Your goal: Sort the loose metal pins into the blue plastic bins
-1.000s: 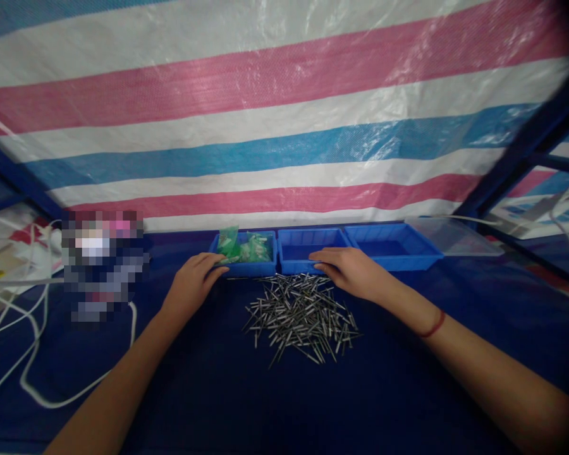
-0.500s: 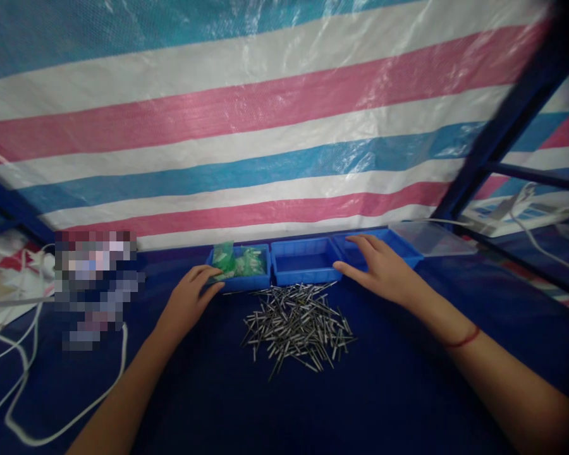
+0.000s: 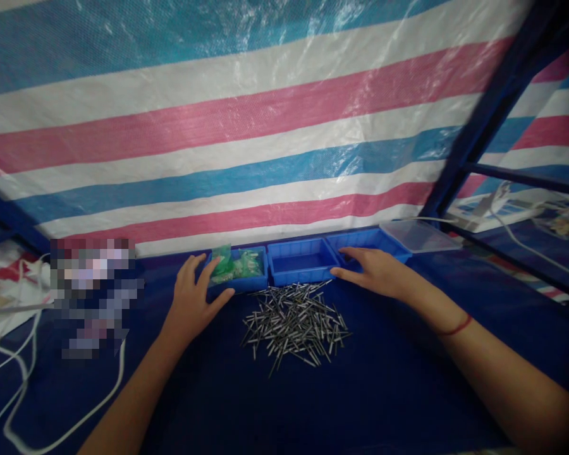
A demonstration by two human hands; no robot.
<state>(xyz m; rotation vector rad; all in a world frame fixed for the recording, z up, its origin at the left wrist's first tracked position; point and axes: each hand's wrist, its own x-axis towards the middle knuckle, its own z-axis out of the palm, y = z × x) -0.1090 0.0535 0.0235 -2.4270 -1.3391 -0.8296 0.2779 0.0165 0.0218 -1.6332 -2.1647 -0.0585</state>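
Note:
Three blue trays stand in a row at the back of a dark blue table. My left hand (image 3: 194, 299) is open, fingers spread, resting against the near left corner of the left tray (image 3: 260, 280), which holds small green packets (image 3: 237, 264). My right hand (image 3: 376, 273) is open too, fingers stretched over the near edge of the right tray (image 3: 366, 237), thumb toward the middle tray (image 3: 299, 274). A heap of several thin metal pins (image 3: 296, 320) lies on the table between my hands, just in front of the trays.
A clear plastic lid (image 3: 420, 234) lies right of the trays. White cables (image 3: 47, 373) loop over the table's left side beside a blurred-out object. A striped tarp hangs behind, and a dark blue frame post (image 3: 483, 120) rises at the right.
My right hand moved from the middle tray's edge to the right tray. My left hand spread its fingers at the left tray's corner. The view drifted to the right.

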